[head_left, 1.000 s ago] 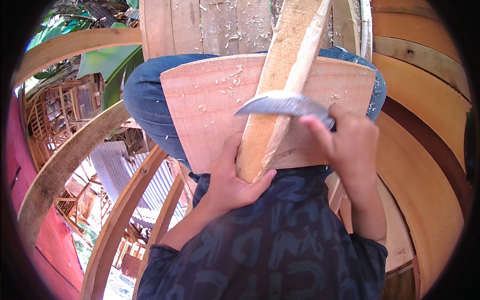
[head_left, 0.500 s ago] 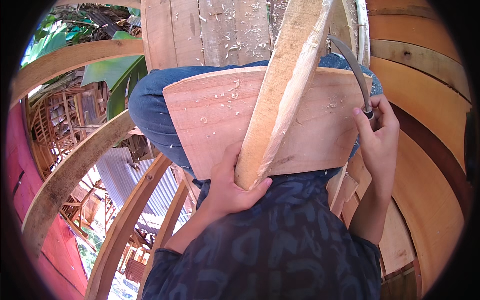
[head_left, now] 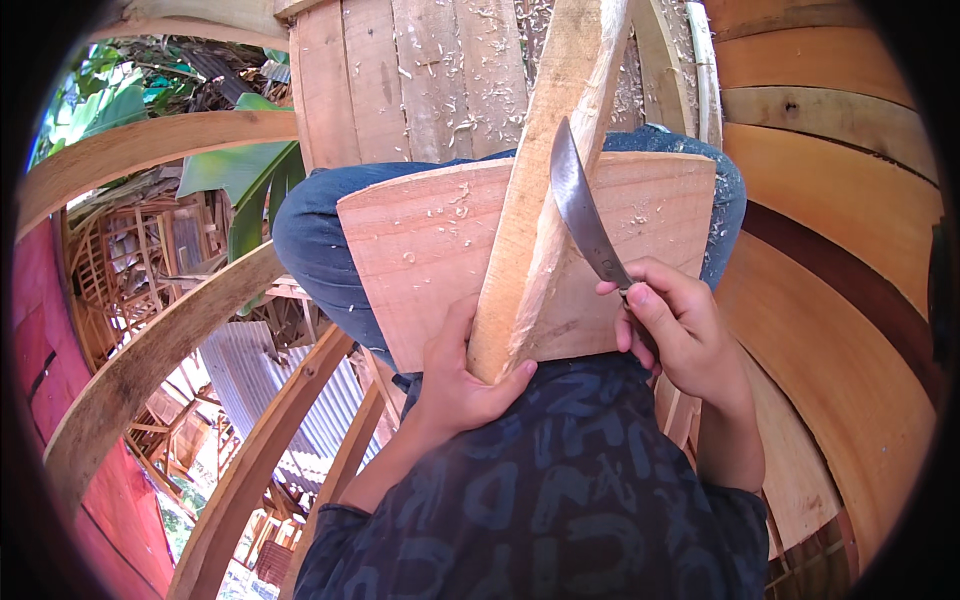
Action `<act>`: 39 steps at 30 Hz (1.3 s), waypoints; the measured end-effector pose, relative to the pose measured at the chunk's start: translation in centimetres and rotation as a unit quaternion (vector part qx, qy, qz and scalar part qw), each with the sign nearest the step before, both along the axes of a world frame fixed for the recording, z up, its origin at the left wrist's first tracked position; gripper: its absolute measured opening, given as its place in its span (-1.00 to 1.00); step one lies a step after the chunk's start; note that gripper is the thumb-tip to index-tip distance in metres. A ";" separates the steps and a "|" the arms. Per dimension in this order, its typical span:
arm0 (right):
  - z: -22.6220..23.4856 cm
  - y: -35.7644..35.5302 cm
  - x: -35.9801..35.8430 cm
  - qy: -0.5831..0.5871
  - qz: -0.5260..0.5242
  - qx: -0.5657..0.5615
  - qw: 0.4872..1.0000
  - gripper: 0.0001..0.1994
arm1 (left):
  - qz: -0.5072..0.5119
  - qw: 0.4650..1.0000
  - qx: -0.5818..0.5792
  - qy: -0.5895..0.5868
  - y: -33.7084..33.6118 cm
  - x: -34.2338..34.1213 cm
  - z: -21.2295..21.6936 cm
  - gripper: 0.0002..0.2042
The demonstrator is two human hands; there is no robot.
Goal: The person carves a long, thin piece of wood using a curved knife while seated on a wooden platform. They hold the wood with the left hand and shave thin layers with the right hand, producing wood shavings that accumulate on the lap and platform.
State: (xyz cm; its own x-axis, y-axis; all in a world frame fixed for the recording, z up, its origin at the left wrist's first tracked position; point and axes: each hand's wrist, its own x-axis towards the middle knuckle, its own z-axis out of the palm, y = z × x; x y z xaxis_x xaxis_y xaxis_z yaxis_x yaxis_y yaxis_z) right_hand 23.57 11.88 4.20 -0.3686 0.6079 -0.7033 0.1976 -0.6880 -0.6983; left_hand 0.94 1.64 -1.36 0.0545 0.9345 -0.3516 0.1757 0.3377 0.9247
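Left hand (head_left: 465,385) grips lower end of wooden stick (head_left: 545,200) propped on board (head_left: 420,250) across lap; right hand (head_left: 675,330) holds curved knife (head_left: 580,210) blade against stick.

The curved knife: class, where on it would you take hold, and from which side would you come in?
Grip the curved knife by its handle at the lower end, where the right hand already wraps it, coming from the person's right and below. The bare blade sweeps up and leftward across the wooden stick, so that end, and the left hand side, are best avoided.
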 end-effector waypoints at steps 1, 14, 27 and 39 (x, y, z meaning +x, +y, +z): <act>-0.1 0.0 0.1 0.010 -0.023 -0.011 1.000 -0.80 | -0.004 1.000 0.000 0.013 0.0 -0.1 0.1 -0.36; -1.5 -1.9 0.6 -0.073 0.004 0.154 0.985 -0.72 | -0.057 0.988 -0.036 0.136 1.4 -5.3 3.1 -0.37; -3.8 -0.9 -3.4 -0.020 0.008 0.290 0.957 -0.71 | -0.035 0.985 0.011 0.170 0.2 -6.9 2.2 -0.39; -4.0 -1.7 -2.8 -0.086 0.016 0.260 0.962 -0.65 | -0.038 0.985 0.006 0.170 0.4 -7.3 1.9 -0.40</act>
State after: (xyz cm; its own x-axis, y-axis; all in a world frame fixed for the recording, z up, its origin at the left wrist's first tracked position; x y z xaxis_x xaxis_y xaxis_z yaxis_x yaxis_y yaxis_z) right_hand 20.77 10.22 0.25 -0.2992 0.8836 -0.3601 0.3562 -0.2466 -0.9013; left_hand -6.33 1.99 0.55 0.0050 0.9369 -0.3497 0.5000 0.3005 0.8122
